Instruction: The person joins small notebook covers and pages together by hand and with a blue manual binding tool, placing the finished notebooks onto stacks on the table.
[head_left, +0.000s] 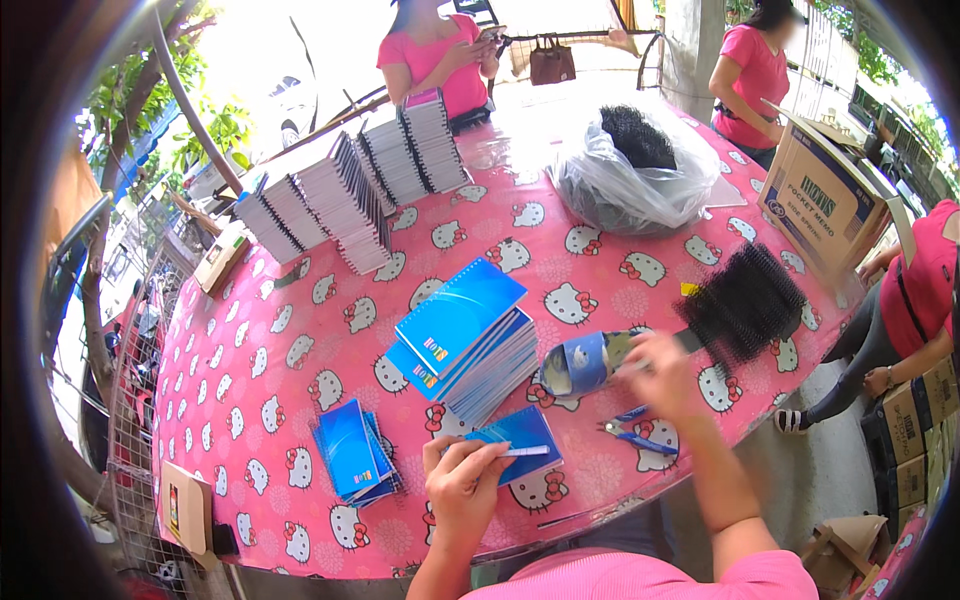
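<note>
My left hand (465, 475) is closed on the near-left side of a small blue-covered notepad (518, 440), whose white page edge shows beside the fingers. My right hand (658, 375), smeared by motion, hovers at the right end of a blue-banded, tube-like container (585, 362) lying on the table; whether its fingers hold anything cannot be seen. Blue-handled pliers (640, 437) lie just below that hand. Beyond the left hand rises a stack of blue notepads (465, 325). A smaller pile of spiral-bound blue notepads (350, 450) lies to its left.
Black spiral binding coils (745, 305) lie at right, near a clear plastic bag (640, 190) of more coils. Tall notepad stacks (340, 200) stand at the far left. A cardboard box (820, 200) sits at the right edge. Several people in pink are around the patterned pink table (270, 370).
</note>
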